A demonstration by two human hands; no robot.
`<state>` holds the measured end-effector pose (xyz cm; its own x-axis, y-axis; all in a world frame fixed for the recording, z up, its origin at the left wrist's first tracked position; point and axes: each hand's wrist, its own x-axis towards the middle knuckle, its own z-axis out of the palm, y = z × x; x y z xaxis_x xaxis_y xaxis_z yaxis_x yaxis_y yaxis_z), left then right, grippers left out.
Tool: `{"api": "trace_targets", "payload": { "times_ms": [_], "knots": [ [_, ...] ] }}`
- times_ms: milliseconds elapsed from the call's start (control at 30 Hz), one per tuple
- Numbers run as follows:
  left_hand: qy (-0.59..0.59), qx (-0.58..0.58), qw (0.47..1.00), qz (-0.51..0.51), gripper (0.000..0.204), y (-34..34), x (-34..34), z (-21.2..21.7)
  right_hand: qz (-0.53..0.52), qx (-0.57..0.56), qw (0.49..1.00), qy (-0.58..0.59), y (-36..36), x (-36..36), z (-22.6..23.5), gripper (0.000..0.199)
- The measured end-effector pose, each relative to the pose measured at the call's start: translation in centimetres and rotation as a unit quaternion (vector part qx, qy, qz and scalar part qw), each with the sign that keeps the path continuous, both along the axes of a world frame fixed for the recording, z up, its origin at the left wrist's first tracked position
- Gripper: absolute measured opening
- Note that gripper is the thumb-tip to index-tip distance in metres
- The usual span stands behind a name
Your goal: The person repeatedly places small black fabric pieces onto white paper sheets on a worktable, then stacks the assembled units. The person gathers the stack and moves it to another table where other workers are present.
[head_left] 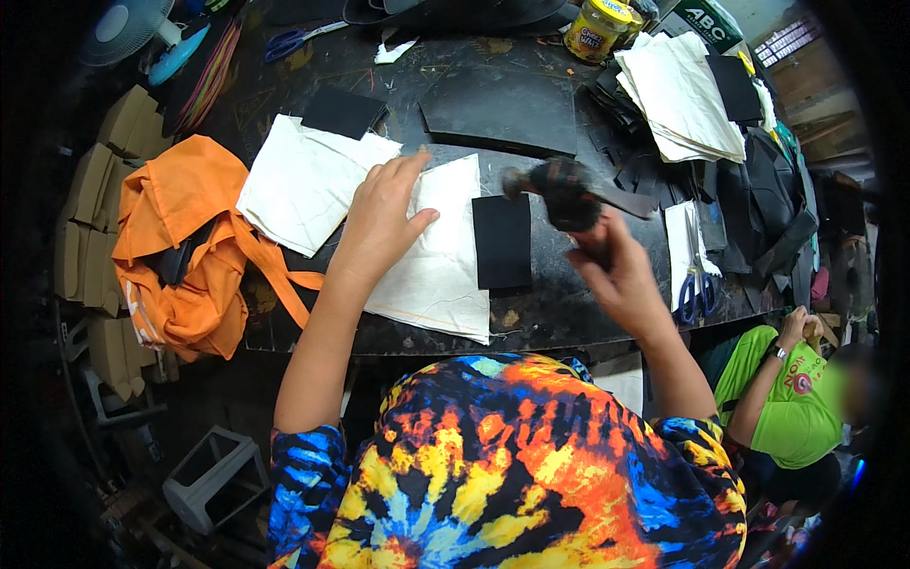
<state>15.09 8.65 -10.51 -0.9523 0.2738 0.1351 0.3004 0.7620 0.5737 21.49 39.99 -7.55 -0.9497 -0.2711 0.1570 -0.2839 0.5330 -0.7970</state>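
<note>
My right hand (pixel 616 266) is closed around the handle of a hammer (pixel 569 194), whose dark head is smeared by motion above the table. My left hand (pixel 384 213) rests on or just over a white cloth piece (pixel 436 275), its fingers stretched out and the thumb apart. Against that cloth's right edge lies a black rectangular piece (pixel 502 242), just left of my right hand. Beyond my left hand is a stack of white cloth (pixel 299 190) with a black piece (pixel 343 112) at its far edge. A flat black slab (pixel 498 114) lies farther back.
Blue-handled scissors (pixel 697 294) lie on white cloth at right; another pair (pixel 299 43) lies far left. More white cloth (pixel 673 95) and black material (pixel 768 204) fill the right side. An orange cloth bag (pixel 190 237) sits left. A person in green (pixel 787 398) sits at right.
</note>
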Motion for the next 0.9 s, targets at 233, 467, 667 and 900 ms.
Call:
{"api": "trace_targets", "payload": {
  "times_ms": [233,467,667,900],
  "knots": [
    [0.0,-0.008,1.0,-0.009,0.066,-0.4,-0.1,-0.6,0.049,0.207,0.977,0.036,-2.2,-2.0,-0.1,0.046],
    [-0.023,-0.031,0.999,-0.013,0.066,-0.4,-0.8,-0.4,0.09,0.194,0.977,0.019,-1.2,1.8,0.5,0.044],
    [-0.037,-0.051,0.998,-0.009,0.065,-0.2,-1.0,0.2,0.122,0.211,0.969,-0.031,-0.7,4.1,0.1,0.047],
    [-0.011,-0.067,0.998,-0.008,0.063,-0.7,-2.1,-0.4,0.126,0.231,0.965,0.003,-1.4,4.6,-0.9,0.045]
  ]
}}
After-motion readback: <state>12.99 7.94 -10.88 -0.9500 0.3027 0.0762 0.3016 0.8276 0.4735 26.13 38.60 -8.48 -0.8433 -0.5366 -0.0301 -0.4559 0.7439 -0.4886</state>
